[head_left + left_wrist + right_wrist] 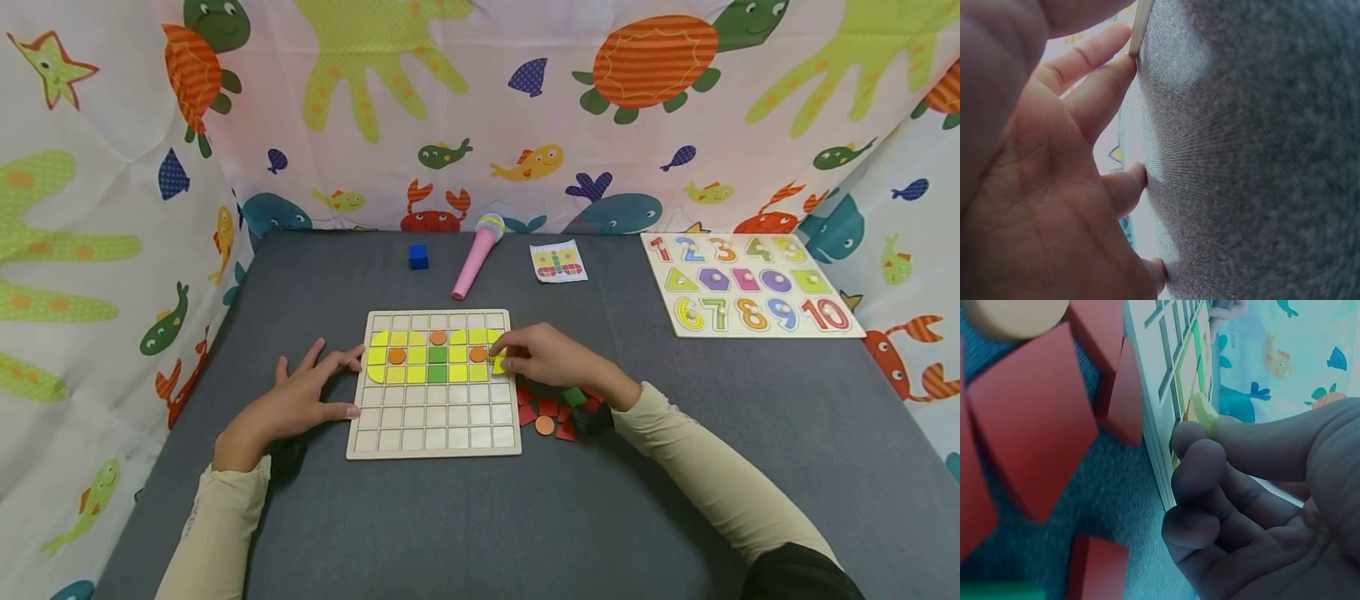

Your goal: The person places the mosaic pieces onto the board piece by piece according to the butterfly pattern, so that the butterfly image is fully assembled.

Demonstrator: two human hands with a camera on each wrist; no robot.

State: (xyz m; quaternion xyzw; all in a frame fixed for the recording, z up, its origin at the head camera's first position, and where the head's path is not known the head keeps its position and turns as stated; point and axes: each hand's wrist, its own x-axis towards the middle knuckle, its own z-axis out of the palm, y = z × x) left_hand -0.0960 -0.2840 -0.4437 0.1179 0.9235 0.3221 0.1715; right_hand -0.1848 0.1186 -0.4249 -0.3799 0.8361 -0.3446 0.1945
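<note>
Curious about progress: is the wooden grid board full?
The grid board is partly full: yellow tiles occupy upper squares; bottom rows are bare.

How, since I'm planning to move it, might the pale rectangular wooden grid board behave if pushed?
The board would probably stay stiff, given its straight edges. Lying flat on the grey cloth, it seems likelier to slide than tip.

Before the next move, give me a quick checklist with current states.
1. Yellow piece pinched by the right hand: ok.
2. Left hand touching the board at its left edge: ok.
3. Yellow piece fully seated in a cell: cannot tell, fingers obscure it.
4. Pattern card uncovered beyond the board: ok.
5. Loose red pieces beside the board: ok.
6. Board's lower rows filled: not ok, bare.
</note>
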